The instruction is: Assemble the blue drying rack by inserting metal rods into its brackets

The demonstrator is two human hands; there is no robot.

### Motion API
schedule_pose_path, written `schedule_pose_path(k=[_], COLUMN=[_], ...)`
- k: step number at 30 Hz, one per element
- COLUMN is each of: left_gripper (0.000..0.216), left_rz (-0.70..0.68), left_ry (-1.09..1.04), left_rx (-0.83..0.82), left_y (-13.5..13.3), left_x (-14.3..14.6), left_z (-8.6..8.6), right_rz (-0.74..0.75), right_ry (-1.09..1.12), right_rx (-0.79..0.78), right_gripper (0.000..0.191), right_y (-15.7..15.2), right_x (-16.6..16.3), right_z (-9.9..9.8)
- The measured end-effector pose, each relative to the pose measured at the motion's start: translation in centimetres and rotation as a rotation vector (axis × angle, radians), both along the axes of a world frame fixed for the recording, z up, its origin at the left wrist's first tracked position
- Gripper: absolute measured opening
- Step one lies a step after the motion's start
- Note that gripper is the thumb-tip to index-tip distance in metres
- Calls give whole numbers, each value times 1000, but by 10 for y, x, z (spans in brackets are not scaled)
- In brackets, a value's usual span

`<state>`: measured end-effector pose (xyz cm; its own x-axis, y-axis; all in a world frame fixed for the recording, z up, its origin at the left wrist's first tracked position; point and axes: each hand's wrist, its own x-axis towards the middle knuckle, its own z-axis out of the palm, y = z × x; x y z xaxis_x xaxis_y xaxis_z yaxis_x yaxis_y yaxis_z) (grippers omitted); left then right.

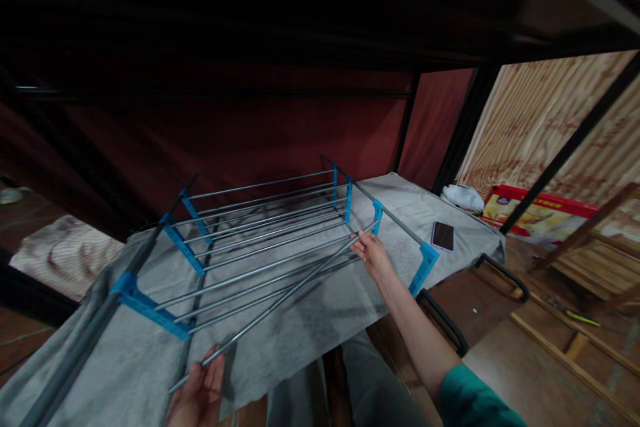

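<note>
A rack of thin grey metal rods (260, 227) joined by blue plastic brackets (150, 307) lies on a grey cloth-covered surface (310, 320). One loose rod (280, 300) slants across it. My right hand (370, 255) pinches the far end of this rod near a blue bracket (377, 213). My left hand (197, 393) grips the rod's near end at the bottom of the view, fingers curled around it.
A dark phone (443, 235) lies on the cloth at the right. Behind it sit a white bundle (464, 197) and a red box (545, 217). A dark red wall rises at the back. Black frame bars (565, 153) and wooden slats (590, 247) stand at the right.
</note>
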<state>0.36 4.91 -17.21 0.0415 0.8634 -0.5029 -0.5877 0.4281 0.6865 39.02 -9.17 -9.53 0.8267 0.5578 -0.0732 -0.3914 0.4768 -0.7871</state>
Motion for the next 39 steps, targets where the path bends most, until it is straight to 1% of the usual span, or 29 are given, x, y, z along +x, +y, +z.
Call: schedule_pose_path(k=[7,12,19,21,27,31,34,37,39], left_gripper=[17,17,13,13,16,16,14,14,16], left_rz=[3,-11,-10,5,41,67,85,156,212], left_ry=[-2,-1,34,44,7,-1,0,8,10], left_rx=[13,10,89,90,92,124,195,293,325], left_y=[-1,-2,-1,-2,-6,-4,-3,-3,-4], left_x=[6,12,16,18,21,20,22,27,31], left_z=[6,14,19,25,52,62,67,75,83], right_rz=[-21,-14,-9,-9,-12,-8,-13,7,23], right_ry=[6,6,-10,-13,11,-3,-7,0,1], right_rx=[2,3,-6,-3,10,16,15,9,5], right_gripper=[31,29,25,25,25,24,23,22,21], right_y=[10,12,12,12,12,11,12,12,10], right_x=[7,14,19,19,20,20,21,21,22], right_z=[10,13,16,17,22,23,24,25,25])
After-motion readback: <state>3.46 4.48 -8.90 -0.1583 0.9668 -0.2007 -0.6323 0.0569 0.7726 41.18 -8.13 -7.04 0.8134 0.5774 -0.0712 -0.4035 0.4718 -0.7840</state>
